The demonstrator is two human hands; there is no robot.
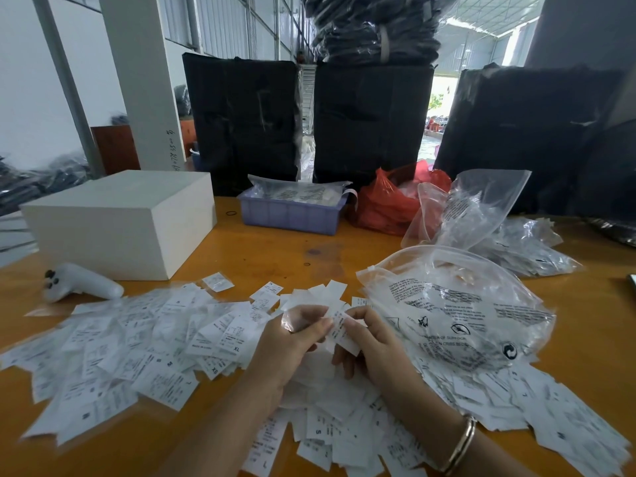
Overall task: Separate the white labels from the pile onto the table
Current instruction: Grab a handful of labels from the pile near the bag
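White labels (144,342) lie in a wide, loose pile over the orange table (275,249), small paper strips with black print. Size letters can be read on some: XL, XS, M, S, L. The left hand (292,333) and the right hand (370,339) are above the pile, fingers curled, and both pinch a few labels (339,327) between them. A clear plastic bag (457,308) with black printed text lies just beside the right hand.

Head view, forward and down.
It looks from close above the table (275,249), facing black bundles (241,118) behind.
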